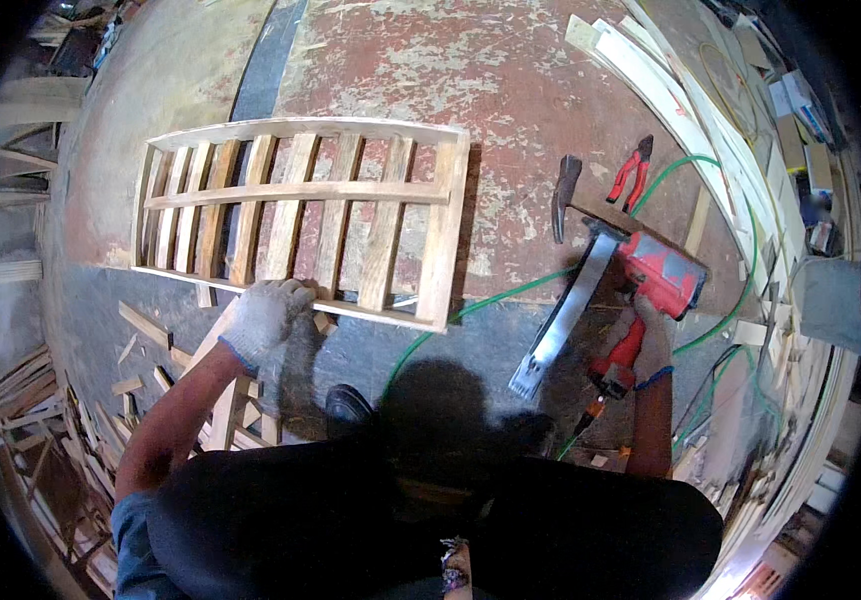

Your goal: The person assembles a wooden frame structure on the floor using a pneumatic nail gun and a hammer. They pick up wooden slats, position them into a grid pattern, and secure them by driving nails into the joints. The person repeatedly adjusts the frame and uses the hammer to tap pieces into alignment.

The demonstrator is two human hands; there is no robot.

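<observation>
My gloved left hand [268, 312] is closed on the near long edge of a slatted wooden frame [442, 240]. The frame lies flat with several crosswise slats and one long strip running over them. In my gloved right hand [653, 335] is a red pneumatic nail gun [662, 275], gripped by its handle and held to the right of the frame. A long silver magazine points toward the lower left. A green air hose [582, 440] joins the handle's lower end. Just beyond the nail gun lie a hammer [590, 203] and red-handled pliers [630, 174].
Wood offcuts [145, 325] litter the floor at my left. Long pale strips [640, 75] are stacked along the right side, with the green hose curving beside them. More scrap wood [25, 400] is piled at the far left. My dark shoe [348, 404] shows near the middle.
</observation>
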